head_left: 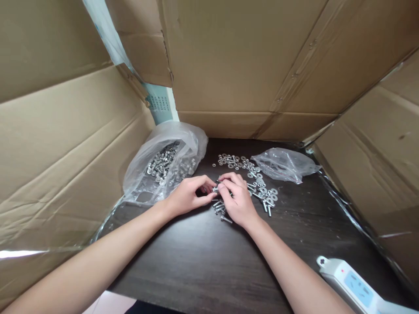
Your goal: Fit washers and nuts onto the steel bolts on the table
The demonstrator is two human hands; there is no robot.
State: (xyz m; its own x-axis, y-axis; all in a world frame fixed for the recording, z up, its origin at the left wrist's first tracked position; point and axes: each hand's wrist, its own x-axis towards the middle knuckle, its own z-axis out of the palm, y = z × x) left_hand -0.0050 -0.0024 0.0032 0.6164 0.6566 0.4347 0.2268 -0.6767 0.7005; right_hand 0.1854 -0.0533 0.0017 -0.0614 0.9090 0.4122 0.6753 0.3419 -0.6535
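Observation:
My left hand (191, 193) and my right hand (238, 198) meet above the dark table, fingertips close together. Between them is a small metal bolt (215, 189), pinched by the fingers of both hands; its far end is hidden behind my right fingers. Just below the hands lie several loose bolts (220, 208). To the right of my right hand spreads a pile of washers (262, 187), with more bolts (266, 207) at its near edge. Farther back are nuts and washers (231, 161).
At the left stands an open clear plastic bag (193, 135) full of metal fasteners (163, 159). A flattened plastic bag (284, 163) lies at the back right. A white power strip (350, 279) rests at the front right. Cardboard walls (235, 56) enclose the dark table (183, 261).

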